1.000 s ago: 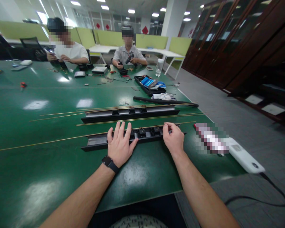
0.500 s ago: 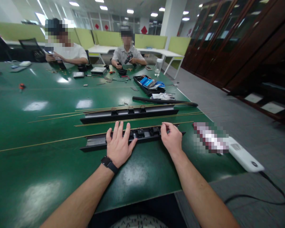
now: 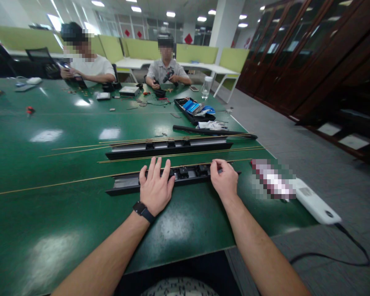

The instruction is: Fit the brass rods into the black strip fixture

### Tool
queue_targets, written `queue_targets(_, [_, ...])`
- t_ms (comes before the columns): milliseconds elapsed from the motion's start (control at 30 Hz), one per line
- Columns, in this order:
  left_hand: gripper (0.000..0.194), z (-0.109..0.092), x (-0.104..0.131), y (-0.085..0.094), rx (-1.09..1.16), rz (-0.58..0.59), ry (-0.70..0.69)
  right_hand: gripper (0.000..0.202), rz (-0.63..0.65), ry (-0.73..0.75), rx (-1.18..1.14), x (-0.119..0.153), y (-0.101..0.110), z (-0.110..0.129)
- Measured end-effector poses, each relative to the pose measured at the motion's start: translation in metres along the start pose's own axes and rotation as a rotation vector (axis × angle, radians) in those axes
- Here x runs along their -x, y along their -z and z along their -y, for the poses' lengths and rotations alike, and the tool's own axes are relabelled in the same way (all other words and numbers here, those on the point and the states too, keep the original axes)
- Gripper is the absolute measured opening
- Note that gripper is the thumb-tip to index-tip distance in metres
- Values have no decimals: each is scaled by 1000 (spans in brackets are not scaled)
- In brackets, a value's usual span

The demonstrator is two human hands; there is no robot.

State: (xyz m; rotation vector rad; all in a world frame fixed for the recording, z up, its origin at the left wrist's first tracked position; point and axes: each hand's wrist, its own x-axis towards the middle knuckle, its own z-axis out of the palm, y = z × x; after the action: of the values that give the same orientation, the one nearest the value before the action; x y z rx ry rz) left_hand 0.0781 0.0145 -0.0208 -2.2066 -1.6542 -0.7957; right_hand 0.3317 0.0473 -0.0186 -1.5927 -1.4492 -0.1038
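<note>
"Left hand?"

"Left hand (image 3: pixel 156 187): one, palm down, fingers spread and gripping nothing, laid over the near rail (image 3: pixel 189 181). Dark watch (image 3: pixel 139 208) at the wrist."

"Right hand?"

"Right hand (image 3: pixel 224 179): one, thumb and fingertips pinched on a thin rod (image 3: pixel 80 181), at the right-hand part of the same rail."

"Place of rail and rod?"

"Near rail: black, on the green table (image 3: pixel 89 230), in front of the person, black blocks (image 3: pixel 202 169) inside. Rod: brass-coloured, lengthwise along the rail, running out past both ends."

"Items beyond?"

"Far rail (image 3: pixel 172 151): one, roughly parallel, with more rods near it. Black tube (image 3: pixel 214 132): one, behind that. White gloves (image 3: pixel 212 125): beside the tube, near a black tray (image 3: pixel 185 115) of blue items."

"Right side?"

"White device (image 3: pixel 319 201): one, corded, at the table edge."

"Across?"

"Two seated people (image 3: pixel 168 72), hands occupied."
</note>
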Motion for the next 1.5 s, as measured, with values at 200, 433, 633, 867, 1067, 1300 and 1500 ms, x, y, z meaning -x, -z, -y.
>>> queue_targets(200, [57, 0, 0, 0, 27, 3, 23, 27, 12, 42, -38, 1, 0, 0])
queue_targets(433, [50, -2, -1, 4, 26, 11, 12, 26, 18, 22, -39, 0, -1, 0])
queue_targets(633, [43, -7, -3, 5, 48, 16, 11, 27, 25, 12, -38, 0, 0, 1])
queue_targets(867, [40, -12, -7, 3, 71, 9, 44, 30, 33, -16, -25, -1, 1, 2])
queue_targets(1067, [41, -18, -11, 1, 87, 18, 52, 29, 34, -19, -32, -1, 1, 2])
queue_targets(1300, [39, -18, -13, 1, 91, 47, 23, 28, 33, 0, -27, 0, 0, 1])
queue_targets(1500, [38, -17, -21, 7, 100, 128, 4, 28, 27, -3, -35, 0, -1, 1])
